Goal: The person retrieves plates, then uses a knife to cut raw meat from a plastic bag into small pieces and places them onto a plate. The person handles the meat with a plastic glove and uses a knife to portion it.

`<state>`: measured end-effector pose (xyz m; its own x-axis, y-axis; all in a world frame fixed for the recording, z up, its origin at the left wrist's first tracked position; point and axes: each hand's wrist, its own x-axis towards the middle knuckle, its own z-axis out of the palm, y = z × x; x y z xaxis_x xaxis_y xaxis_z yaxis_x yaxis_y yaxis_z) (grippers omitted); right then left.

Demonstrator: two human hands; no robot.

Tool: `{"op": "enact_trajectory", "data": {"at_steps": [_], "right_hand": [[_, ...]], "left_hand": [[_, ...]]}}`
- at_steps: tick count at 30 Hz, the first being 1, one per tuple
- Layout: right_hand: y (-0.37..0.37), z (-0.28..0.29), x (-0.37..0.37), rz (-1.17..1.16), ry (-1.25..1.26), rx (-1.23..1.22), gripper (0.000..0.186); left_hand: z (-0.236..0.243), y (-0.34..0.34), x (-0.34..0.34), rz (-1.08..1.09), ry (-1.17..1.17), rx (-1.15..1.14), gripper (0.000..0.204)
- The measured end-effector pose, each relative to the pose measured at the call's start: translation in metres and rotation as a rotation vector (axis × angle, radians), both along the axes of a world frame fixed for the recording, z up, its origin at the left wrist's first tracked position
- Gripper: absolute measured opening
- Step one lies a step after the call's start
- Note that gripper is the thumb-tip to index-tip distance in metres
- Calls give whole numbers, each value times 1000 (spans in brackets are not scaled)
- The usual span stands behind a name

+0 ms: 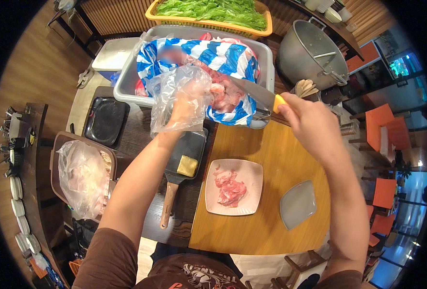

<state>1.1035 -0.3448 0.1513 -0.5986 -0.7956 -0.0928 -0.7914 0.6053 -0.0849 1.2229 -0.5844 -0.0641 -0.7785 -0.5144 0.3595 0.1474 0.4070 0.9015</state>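
Observation:
My left hand (187, 98), covered by a loose clear plastic bag, reaches into a blue-and-white striped bag (223, 55) of raw meat (225, 96) inside a grey tub (266, 60). My right hand (309, 123) grips a yellow-handled knife (252, 91), its blade pointing left over the meat. Below, a white square plate (249, 171) with a few raw meat pieces (230, 189) rests on a wooden cutting board (276, 159).
An empty grey dish (297, 204) lies on the board's right. A black pan with a wooden handle (184, 154) holds a yellow block. A brown tray with a plastic bag (81, 176), a black tray (105, 120), a big metal pot (309, 53) and a yellow basket of greens (213, 12) surround the tub.

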Motion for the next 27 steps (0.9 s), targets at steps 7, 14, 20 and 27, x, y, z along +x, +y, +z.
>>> {"op": "enact_trajectory", "data": {"at_steps": [7, 14, 20, 27], "right_hand": [[-2, -64, 6, 95, 161, 20, 30], [-44, -82, 9, 226, 282, -41, 31], [-26, -24, 1, 239, 250, 135, 28], [-91, 52, 45, 226, 353, 496, 23]], "left_hand": [[-1, 5, -10, 325, -197, -232, 24], [7, 4, 6, 80, 190, 295, 35], [16, -21, 34, 165, -11, -189, 33], [19, -4, -4, 101, -530, -409, 41]]}}
